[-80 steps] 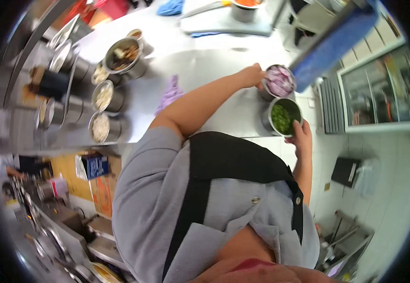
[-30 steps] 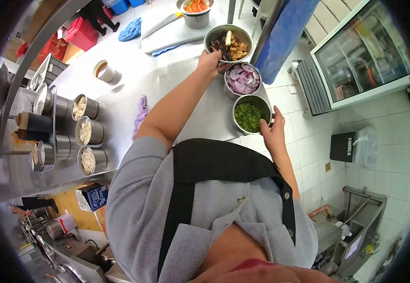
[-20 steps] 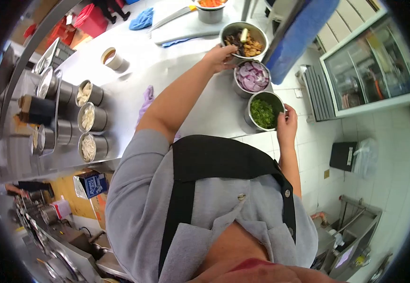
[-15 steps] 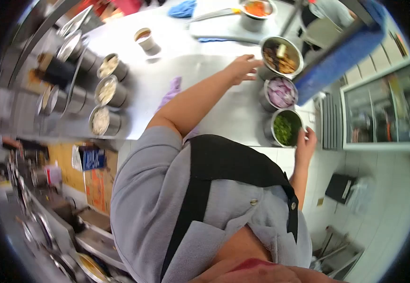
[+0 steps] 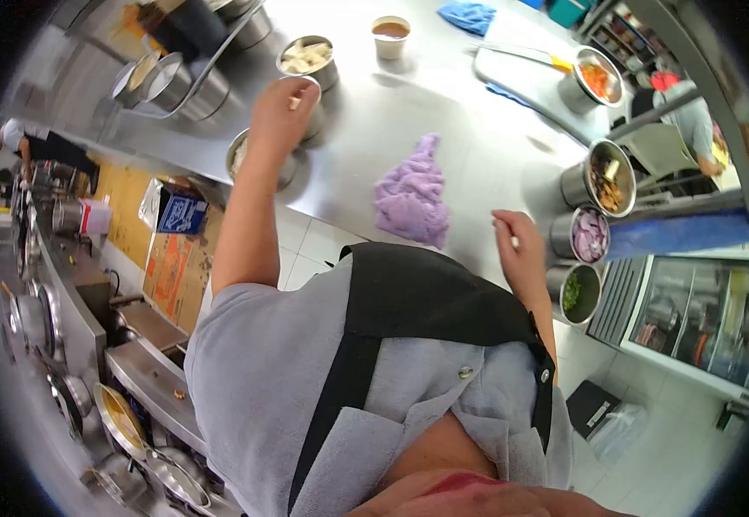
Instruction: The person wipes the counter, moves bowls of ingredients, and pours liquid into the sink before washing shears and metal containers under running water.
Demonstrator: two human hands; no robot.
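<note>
My left hand (image 5: 279,110) reaches over the middle of three steel pots on the left, hiding most of its pot (image 5: 316,116). Its fingers bend down with a gap between them, where a bit of white shows. Behind it stands a pot of pale chunks (image 5: 307,59), and in front a pot of white food (image 5: 238,155), partly covered by my wrist. Over the table's right side, my right hand (image 5: 521,246) is loosely open and empty. Beside it are pots of chopped greens (image 5: 572,293), cut purple onion (image 5: 590,235) and brown pieces (image 5: 609,181).
A crumpled purple cloth (image 5: 413,196) lies on the steel table (image 5: 340,185). Farther back are a cup of brown liquid (image 5: 390,36), a knife (image 5: 521,56) on a white board (image 5: 512,77), a pot of orange pieces (image 5: 596,79) and a blue cloth (image 5: 467,15). Other people stand farther off.
My left hand has swung from near the brown pieces to the left pots. My right hand has left the greens pot's rim and moved left. The view has turned, uncovering the purple cloth.
</note>
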